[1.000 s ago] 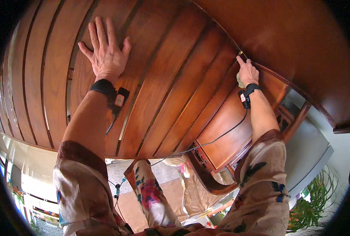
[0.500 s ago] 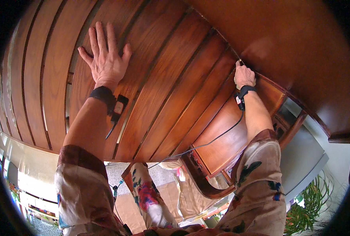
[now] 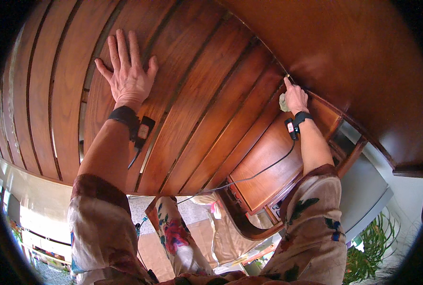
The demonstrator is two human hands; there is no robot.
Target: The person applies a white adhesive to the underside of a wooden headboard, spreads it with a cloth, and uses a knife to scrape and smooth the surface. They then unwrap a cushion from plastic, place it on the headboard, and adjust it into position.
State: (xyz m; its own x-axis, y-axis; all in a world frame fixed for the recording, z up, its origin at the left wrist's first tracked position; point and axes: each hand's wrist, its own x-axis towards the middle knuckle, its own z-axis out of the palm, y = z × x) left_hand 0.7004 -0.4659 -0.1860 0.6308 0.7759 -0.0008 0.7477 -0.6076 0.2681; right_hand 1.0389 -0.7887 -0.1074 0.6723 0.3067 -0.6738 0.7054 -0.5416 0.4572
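A pale cloth (image 3: 282, 103) is held bunched at the right hand (image 3: 297, 97), near the far right corner of the slatted wooden seat (image 3: 197, 90), where a tall wooden panel (image 3: 359, 61) is met. The index finger is extended to the seam; the other fingers appear curled around the cloth. The left hand (image 3: 130, 83) is laid flat on the seat, fingers spread, nothing grasped. The cloth is judged light, soft and hard to damage; it is best gripped by its bunched middle, as loose edges could be snagged.

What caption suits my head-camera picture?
Left hand flat on wooden slats; right hand, holding pale cloth, points at the wooden panel's edge.
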